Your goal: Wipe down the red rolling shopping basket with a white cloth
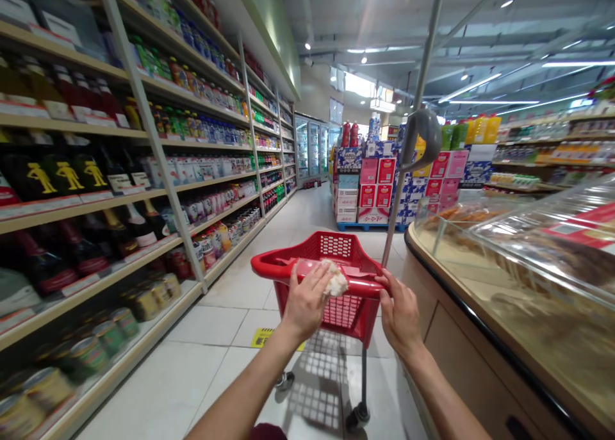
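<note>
A red plastic shopping cart [314, 243] stands in front of me, its handle side toward me. My left hand [307, 302] lies over the middle of the handle, its fingers bent down on a crumpled whitish cloth [336, 281]. The cloth pokes out beside the fingertips and touches the handle. At the handle's right corner is my right hand [400, 312], fingers curled over the red rim, thumb side toward the cart. A grey metal pole [396, 200] with a grey plastic hook [423, 139] rises beside the cart's right corner. Little of the basket's inside shows.
Shelves of bottles and cans [211, 139] line the left side. On the right runs a counter [456, 350] with packaged baked goods [542, 235]. Stacked drink cartons [369, 193] stand on a blue pallet [362, 226] ahead. A yellow floor sticker [262, 337] lies under the cart.
</note>
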The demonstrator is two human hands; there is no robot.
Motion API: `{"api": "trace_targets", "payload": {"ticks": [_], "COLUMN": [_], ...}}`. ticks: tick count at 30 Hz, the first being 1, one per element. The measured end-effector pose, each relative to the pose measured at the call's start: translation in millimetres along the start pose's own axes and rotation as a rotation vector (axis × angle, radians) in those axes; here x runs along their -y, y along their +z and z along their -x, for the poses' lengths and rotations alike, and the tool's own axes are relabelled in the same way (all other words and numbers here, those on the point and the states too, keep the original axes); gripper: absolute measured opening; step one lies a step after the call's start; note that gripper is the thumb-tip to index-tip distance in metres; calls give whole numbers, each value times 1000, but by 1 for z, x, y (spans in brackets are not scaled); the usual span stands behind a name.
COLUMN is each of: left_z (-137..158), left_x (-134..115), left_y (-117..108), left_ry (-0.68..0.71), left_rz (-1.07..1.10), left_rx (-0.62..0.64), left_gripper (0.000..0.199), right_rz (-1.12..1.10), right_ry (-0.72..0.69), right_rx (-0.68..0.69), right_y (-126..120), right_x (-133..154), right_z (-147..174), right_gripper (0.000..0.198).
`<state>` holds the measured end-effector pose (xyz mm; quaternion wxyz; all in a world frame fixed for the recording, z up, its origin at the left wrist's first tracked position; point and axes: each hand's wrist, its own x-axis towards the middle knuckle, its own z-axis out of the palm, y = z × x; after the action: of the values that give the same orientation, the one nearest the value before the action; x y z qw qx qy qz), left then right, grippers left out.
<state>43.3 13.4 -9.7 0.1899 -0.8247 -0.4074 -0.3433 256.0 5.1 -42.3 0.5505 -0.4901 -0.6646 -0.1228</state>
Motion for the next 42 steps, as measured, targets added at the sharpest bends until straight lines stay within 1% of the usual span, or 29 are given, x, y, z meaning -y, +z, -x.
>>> {"api": "trace_targets", "payload": {"ticks": [1,3,5,6,7,8,10,12,13,14,15,16,18,19,20,21,22,24,25,26,27,28,30,32,34,36,39,40,42], "left_z": [4,17,26,28,27,25,17,8,6,5,6,8,11,10,8,5,1,-8,-12,-15,-16,-15,-9,-3,0,-3,-9,-9,-4], "left_x": [10,41,68,74,73,65,37,11,5,5,9,18,36,40,38,30,16,-19,-34,-44,-49,-47,-30,-9,-2,-15,-40,-41,-29], "left_y": [-2,-9,-15,-16,-16,-15,-10,-5,-5,-5,-7,-10,-15,-17,-16,-14,-9,2,8,11,12,11,4,-5,-8,-4,8,10,6], "left_ry": [-23,-124,-303,-368,-401,-390,-252,-62,-9,8,-19,-83,-255,-314,-336,-317,-249,-56,15,32,38,21,-58,-194,-275,-231,-82,-59,-82], "left_rz": [-11,-49,-96,-111,-114,-104,-48,5,15,15,5,-15,-55,-66,-65,-55,-35,20,40,48,46,35,-8,-62,-96,-90,-53,-49,-59], "left_rx": [0,-7,-82,-113,-130,-125,-60,-1,19,28,27,15,-25,-36,-38,-27,3,64,90,83,83,75,51,-3,-43,-37,6,11,8], "left_gripper": [36,36,36,36,36,36,36,37,37,37,36,36,35,35,34,34,33,36,38,39,39,39,37,36,36,37,39,39,38], "right_rz": [2,2,1,4,10,17,32,40,42,42,41,36,25,21,19,20,24,32,33,34,33,32,30,29,32,42,54,55,58], "right_ry": [-11,-19,-6,3,12,19,15,-7,-21,-34,-44,-48,-40,-30,-16,-1,10,12,3,-12,-26,-39,-50,-37,-13,0,-33,-50,-75], "right_rx": [8,16,8,0,-9,-17,-26,-29,-25,-20,-13,-6,2,-2,-12,-22,-32,-39,-38,-34,-28,-20,-5,1,-15,-37,-47,-43,-30], "right_y": [-2,-4,-4,-3,-1,0,2,1,0,-1,-2,-3,-3,-2,0,1,3,3,3,2,0,-2,-4,-4,-1,2,2,1,-3], "right_x": [-2,-3,-2,-1,0,1,2,1,0,-1,-2,-3,-2,-1,0,2,3,4,3,2,1,-1,-2,-2,1,2,1,-1,-4], "right_z": [0,-1,0,1,2,3,4,4,4,4,4,4,4,4,5,5,6,6,6,5,5,4,4,5,6,7,7,7,5], "right_gripper": [36,37,37,37,36,36,36,35,35,35,35,36,36,35,35,35,35,34,34,34,34,34,35,36,36,36,36,36,36]}}
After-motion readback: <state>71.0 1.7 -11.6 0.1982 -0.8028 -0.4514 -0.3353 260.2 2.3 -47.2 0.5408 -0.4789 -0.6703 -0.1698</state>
